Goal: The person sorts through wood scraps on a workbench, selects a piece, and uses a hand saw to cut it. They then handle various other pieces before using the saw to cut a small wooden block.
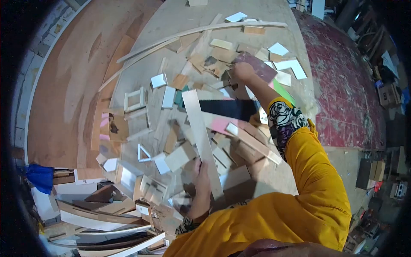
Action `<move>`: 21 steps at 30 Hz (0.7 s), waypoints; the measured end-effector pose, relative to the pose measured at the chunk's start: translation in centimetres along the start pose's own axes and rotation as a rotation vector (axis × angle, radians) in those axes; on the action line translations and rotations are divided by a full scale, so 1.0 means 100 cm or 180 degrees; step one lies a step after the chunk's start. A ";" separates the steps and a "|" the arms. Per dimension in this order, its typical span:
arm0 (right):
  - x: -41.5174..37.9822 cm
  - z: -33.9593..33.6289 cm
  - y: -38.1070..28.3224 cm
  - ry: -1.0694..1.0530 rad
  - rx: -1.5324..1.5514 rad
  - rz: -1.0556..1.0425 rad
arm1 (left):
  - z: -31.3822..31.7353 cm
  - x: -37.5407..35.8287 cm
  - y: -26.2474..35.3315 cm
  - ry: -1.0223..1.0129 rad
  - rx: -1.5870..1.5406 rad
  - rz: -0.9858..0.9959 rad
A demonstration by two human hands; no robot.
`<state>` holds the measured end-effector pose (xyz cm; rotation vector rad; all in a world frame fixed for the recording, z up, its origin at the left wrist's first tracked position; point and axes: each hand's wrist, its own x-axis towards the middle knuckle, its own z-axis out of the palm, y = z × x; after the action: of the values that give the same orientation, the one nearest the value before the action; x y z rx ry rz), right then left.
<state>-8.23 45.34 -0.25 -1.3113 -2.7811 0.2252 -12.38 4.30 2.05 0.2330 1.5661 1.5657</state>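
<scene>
My left hand is closed on the edge of a long, narrow pale wooden board, which slants away from my body over the pile. My right hand reaches to the far side of the heap, its fingers curled down among offcuts. What those fingers grip is hidden. Beside it lies a dark reddish-brown panel. Between the hands are a black panel, a pink-faced strip and a pale wooden block. A small white triangular frame lies left of the board.
Long thin wooden strips cross the far part of the worktable. Small wooden frames lie at its left. A large brown sheet spans the left side, with stacked curved boards below. The dusty red surface is at right.
</scene>
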 end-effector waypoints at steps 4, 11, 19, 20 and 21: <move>0.044 0.021 -0.012 0.0323 -0.0202 0.0257 | -0.006 0.016 -0.016 0.0138 -0.0192 -0.0025; 0.049 0.005 -0.014 0.0006 -0.0727 -0.0231 | -0.005 0.020 -0.025 -0.0288 0.0199 0.0287; 0.054 0.032 0.000 0.0592 0.0025 -0.0188 | 0.001 0.011 -0.027 -0.0501 0.0691 0.0522; 0.055 0.032 0.001 0.0612 0.0048 -0.0191 | 0.005 0.009 -0.027 -0.0503 0.0516 0.0263; 0.052 0.023 0.001 0.0835 0.0603 0.0048 | 0.007 0.008 -0.026 -0.0508 0.0333 0.0003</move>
<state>-11.78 49.15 -2.56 -1.2199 -2.4670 0.2869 -11.23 4.84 -0.41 0.4068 1.5237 1.4311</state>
